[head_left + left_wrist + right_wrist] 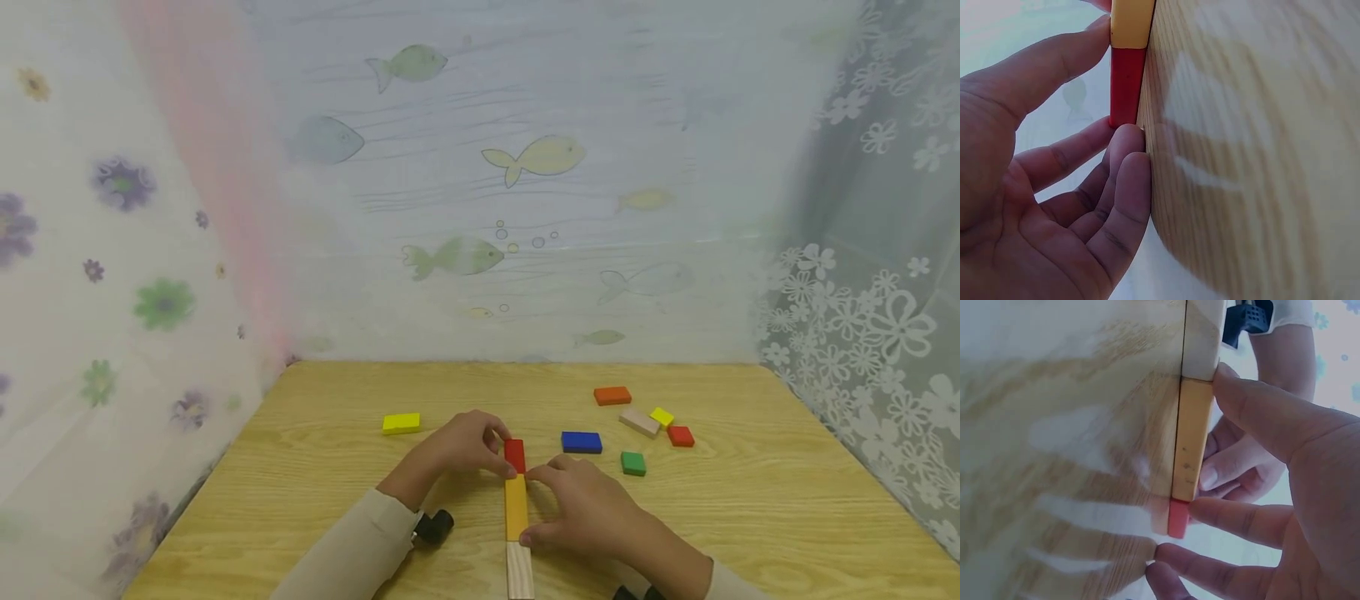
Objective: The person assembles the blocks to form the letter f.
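A row of blocks runs away from me on the table. The pale wood block is nearest, the orange-yellow block in the middle and the red block at the far end. My left hand is around the red block from the left, index fingertip at its far end and thumb by the red and orange-yellow joint. To the right, my right hand touches the row's side. Its thumb lies near the pale wood joint and its index fingertip near the red block, with fingers extended.
Right of the row lie a blue block, a green block, an orange block, a pale block, a small yellow block and another red block. A yellow block lies at left. Patterned curtains surround the table.
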A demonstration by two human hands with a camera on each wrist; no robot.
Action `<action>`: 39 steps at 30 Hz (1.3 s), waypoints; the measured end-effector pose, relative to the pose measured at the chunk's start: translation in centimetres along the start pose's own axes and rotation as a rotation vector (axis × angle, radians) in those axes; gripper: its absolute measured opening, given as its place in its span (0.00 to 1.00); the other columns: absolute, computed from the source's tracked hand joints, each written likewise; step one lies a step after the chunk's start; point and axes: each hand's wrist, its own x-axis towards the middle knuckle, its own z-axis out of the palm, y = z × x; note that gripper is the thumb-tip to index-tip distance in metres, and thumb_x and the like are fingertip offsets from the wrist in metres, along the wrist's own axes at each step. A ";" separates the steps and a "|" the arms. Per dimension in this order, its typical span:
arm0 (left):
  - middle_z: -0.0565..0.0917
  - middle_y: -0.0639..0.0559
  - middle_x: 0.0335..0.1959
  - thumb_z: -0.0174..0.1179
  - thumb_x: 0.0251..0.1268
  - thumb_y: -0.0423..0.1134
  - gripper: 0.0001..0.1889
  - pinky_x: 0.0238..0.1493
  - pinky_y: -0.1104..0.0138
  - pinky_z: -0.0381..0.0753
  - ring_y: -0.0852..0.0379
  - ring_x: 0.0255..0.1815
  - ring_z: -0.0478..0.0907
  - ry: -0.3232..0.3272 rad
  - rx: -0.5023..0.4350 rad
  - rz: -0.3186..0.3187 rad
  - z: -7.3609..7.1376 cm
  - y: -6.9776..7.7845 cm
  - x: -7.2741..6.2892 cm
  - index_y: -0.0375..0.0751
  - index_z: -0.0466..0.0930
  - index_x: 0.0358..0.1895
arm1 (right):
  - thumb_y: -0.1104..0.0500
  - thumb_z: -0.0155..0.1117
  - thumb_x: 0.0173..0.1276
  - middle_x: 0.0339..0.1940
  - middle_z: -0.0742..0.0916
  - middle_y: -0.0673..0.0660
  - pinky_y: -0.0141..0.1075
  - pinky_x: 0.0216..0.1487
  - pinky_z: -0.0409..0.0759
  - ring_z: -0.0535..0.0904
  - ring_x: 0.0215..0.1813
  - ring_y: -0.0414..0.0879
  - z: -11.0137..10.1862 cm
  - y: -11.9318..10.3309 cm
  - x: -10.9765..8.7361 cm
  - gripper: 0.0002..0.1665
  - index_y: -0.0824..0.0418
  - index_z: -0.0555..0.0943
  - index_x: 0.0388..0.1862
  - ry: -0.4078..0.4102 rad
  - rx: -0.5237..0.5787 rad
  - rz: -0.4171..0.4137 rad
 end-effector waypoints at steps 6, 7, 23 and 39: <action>0.82 0.53 0.32 0.82 0.49 0.46 0.24 0.31 0.65 0.75 0.57 0.29 0.75 0.004 -0.002 0.000 0.1 0.0 0.1 0.45 0.85 0.50 | 0.22 0.74 0.51 0.61 0.84 0.54 0.55 0.52 0.84 0.81 0.57 0.54 -0.1 0.0 0.0 0.49 0.49 0.82 0.65 -0.009 -0.010 -0.010; 0.82 0.53 0.32 0.82 0.49 0.46 0.24 0.30 0.65 0.75 0.57 0.29 0.75 0.004 -0.004 0.001 0.1 0.0 0.1 0.45 0.85 0.50 | 0.22 0.73 0.51 0.61 0.84 0.53 0.55 0.52 0.84 0.81 0.57 0.54 -0.1 0.0 0.0 0.49 0.49 0.82 0.65 -0.010 -0.011 -0.011; 0.83 0.54 0.35 0.82 0.49 0.47 0.26 0.35 0.63 0.78 0.56 0.33 0.77 -0.003 0.010 -0.007 0.1 0.1 0.0 0.46 0.85 0.52 | 0.34 0.77 0.58 0.60 0.85 0.51 0.54 0.54 0.84 0.83 0.58 0.52 -2.8 0.8 0.7 0.38 0.51 0.83 0.63 0.137 0.040 -0.044; 0.83 0.54 0.34 0.82 0.49 0.47 0.25 0.36 0.63 0.77 0.56 0.33 0.76 0.003 -0.002 -0.006 0.1 0.1 -0.1 0.46 0.85 0.52 | 0.44 0.81 0.60 0.59 0.87 0.50 0.50 0.52 0.86 0.85 0.57 0.57 -5.4 4.5 2.1 0.29 0.47 0.86 0.59 0.261 0.122 0.003</action>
